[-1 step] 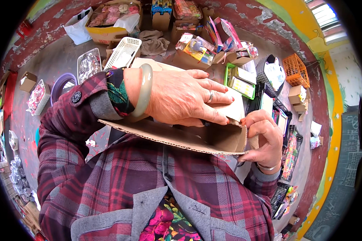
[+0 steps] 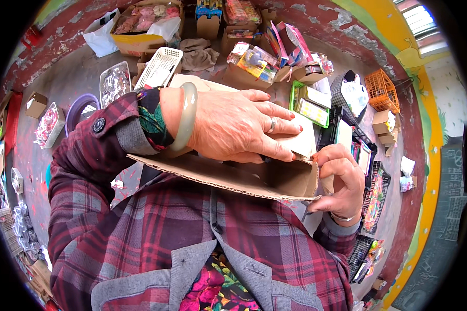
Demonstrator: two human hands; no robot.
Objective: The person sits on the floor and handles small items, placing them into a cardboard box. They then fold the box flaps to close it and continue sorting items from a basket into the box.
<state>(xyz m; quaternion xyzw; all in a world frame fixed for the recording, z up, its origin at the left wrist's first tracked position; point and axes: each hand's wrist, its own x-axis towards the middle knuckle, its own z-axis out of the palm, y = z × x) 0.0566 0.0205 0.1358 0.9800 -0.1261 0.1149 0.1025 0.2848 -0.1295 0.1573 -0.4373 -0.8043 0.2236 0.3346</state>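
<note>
Cardboard box (image 2: 275,179), brown and corrugated, sits held up against my chest, its open flaps level with my plaid shirt; my left hand (image 2: 238,127) lies flat across the top panel, fingers spread and pressing down, a pale green bangle (image 2: 186,116) on the wrist, while my right hand (image 2: 340,179) pinches the box's right corner, fingers curled around the edge. So the left grip is released, a flat palm and no more, and the right grip is clenched on the cardboard corner. I judge the box rests on little besides that one pinch and my body: if the right fingers slacken, the corner could drop and the box swing down off my chest. The near flap (image 2: 202,173) juts out toward me and could buckle or crease under the palm's weight. I cannot see inside the box, so anything loose in it might slide out through the open side. Below lies a crowded floor (image 2: 67,78): a white lattice basket (image 2: 160,66) just beyond my left wrist, a clear tray of wrapped sweets (image 2: 114,80), a purple basin (image 2: 80,109), a green tray (image 2: 308,101) past my fingertips, an orange basket (image 2: 381,90) farther right. My forearm and the box hide the ground directly beneath, and the packed goods leave little bare floor nearby.
</note>
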